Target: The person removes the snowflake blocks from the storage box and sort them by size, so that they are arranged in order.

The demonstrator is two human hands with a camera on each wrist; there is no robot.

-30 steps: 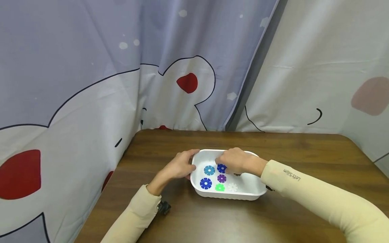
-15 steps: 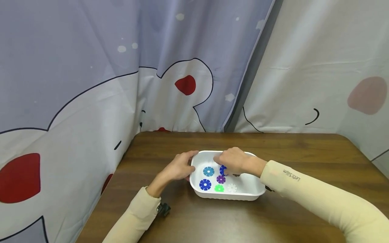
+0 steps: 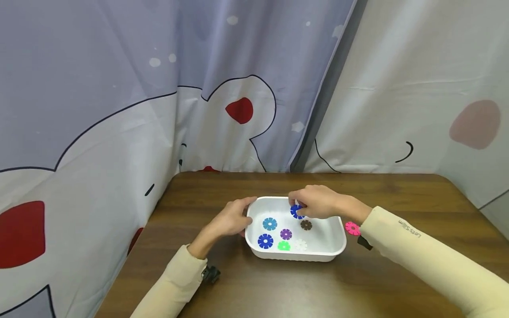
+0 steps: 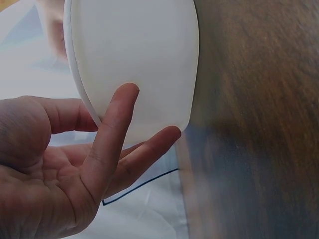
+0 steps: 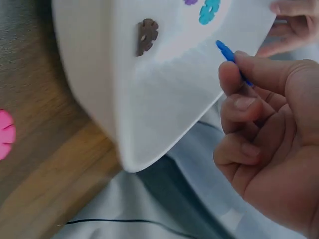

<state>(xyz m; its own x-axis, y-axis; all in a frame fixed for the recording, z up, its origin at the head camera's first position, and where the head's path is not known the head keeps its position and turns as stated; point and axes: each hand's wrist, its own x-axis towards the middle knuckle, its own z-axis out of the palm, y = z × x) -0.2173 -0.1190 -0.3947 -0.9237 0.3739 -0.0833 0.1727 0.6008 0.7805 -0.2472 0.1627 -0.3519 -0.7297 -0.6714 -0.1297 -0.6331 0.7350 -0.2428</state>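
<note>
My right hand (image 3: 321, 202) pinches a blue snowflake disc (image 3: 294, 212) between thumb and index finger, raised above the far part of the white plastic tub (image 3: 324, 238). In the right wrist view the disc (image 5: 226, 51) shows edge-on. My left hand (image 3: 230, 217) holds the tub's left end. Its thumb is at the rim and its other fingers touch the outer wall in the left wrist view. Inside the tub lie a brown disc (image 3: 303, 225), a light blue disc (image 3: 266, 224), another dark blue disc (image 3: 260, 241), a purple disc (image 3: 282, 234), a green disc (image 3: 284, 247) and a white disc (image 3: 301, 247).
A pink disc (image 3: 348, 226) lies on the wooden table (image 3: 274, 291), just right of the tub and beside my right forearm. Printed curtains (image 3: 234, 145) hang behind and left of the table.
My right hand has lifted the blue disc and moved slightly right and away. The brown disc and the pink disc have come into sight. My left hand stays at the tub's end.
</note>
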